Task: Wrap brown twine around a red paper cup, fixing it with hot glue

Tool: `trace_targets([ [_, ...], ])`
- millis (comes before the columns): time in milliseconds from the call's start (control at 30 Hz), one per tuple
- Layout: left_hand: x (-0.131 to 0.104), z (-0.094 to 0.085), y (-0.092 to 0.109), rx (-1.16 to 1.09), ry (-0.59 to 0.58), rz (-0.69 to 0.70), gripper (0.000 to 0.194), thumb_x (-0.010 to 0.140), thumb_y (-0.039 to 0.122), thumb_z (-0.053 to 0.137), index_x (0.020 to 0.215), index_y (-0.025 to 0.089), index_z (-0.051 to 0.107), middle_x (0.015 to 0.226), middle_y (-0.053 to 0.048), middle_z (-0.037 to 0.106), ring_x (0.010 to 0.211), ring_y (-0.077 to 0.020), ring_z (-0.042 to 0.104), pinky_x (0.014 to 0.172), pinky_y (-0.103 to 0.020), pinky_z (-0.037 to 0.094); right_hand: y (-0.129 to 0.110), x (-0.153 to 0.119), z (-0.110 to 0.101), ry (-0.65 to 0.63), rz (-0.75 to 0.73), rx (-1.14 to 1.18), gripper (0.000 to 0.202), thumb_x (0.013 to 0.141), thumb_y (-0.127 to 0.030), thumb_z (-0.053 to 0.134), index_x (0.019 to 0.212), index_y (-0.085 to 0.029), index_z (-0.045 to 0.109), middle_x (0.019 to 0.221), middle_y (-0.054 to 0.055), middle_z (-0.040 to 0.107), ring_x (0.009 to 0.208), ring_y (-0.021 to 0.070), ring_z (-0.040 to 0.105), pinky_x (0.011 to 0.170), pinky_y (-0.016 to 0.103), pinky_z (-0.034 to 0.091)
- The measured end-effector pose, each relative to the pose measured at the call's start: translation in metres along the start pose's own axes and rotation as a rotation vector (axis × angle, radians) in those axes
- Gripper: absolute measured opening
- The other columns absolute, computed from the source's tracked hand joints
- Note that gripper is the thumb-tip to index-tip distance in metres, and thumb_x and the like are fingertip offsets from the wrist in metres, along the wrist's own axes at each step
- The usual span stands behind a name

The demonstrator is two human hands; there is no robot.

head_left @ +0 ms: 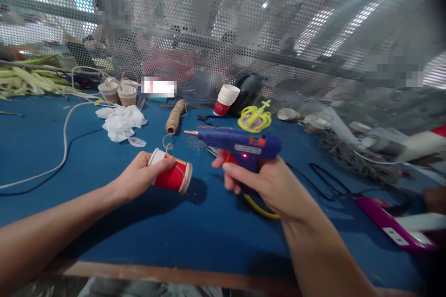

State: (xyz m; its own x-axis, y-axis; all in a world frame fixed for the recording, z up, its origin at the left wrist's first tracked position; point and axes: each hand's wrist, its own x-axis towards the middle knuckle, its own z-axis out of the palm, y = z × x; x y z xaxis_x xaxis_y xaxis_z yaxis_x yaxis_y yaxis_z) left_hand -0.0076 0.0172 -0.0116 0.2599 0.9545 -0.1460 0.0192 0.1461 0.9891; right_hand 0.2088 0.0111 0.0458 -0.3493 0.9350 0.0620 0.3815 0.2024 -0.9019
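My left hand [142, 172] is closed around a red and white paper cup [173, 177], tipped on its side above the table. Twine runs from the cup up toward a roll of twine [175, 117] lying behind it. In my right hand [256, 177] is a blue glue gun [237, 143] with an orange trigger and a lit red light. Its metal nozzle points left, above and slightly right of the cup, apart from it. My right fingers wrap the handle near the trigger; whether they press it I cannot tell.
On the blue table [139, 236] lie crumpled white lace [122, 123], a stack of paper cups [226, 99], a yellow crown [255, 117], and two twine-wrapped cups [118, 92]. A purple power strip [393, 225] with black cords lies right. A perforated metal screen [209, 23] stands behind.
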Motion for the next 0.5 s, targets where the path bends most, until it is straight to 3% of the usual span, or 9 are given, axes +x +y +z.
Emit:
trace_targets([
  [200,0.003,-0.008,0.002,-0.031,0.053,0.052,0.035,0.068,0.042,0.057,0.05,0.014,0.05,0.047,0.004,0.044,0.044,-0.0066,0.033,0.045,-0.02,0.024,-0.008,-0.009,-0.011,-0.011,0.087,-0.287,0.022,0.069,-0.039,0.061,0.059,-0.02,0.055,0.041,-0.004,0.049,0.038,0.0094,0.047,0.041,0.021,0.042],
  [500,0.001,-0.005,0.011,0.051,0.126,0.047,0.034,0.064,0.044,0.056,0.048,0.015,0.049,0.045,0.004,0.043,0.043,-0.0074,0.032,0.043,-0.021,0.024,-0.002,-0.013,-0.007,-0.015,0.109,-0.394,0.035,0.068,-0.041,0.061,0.043,-0.02,0.047,0.036,-0.003,0.046,0.033,0.0082,0.041,0.033,0.019,0.036],
])
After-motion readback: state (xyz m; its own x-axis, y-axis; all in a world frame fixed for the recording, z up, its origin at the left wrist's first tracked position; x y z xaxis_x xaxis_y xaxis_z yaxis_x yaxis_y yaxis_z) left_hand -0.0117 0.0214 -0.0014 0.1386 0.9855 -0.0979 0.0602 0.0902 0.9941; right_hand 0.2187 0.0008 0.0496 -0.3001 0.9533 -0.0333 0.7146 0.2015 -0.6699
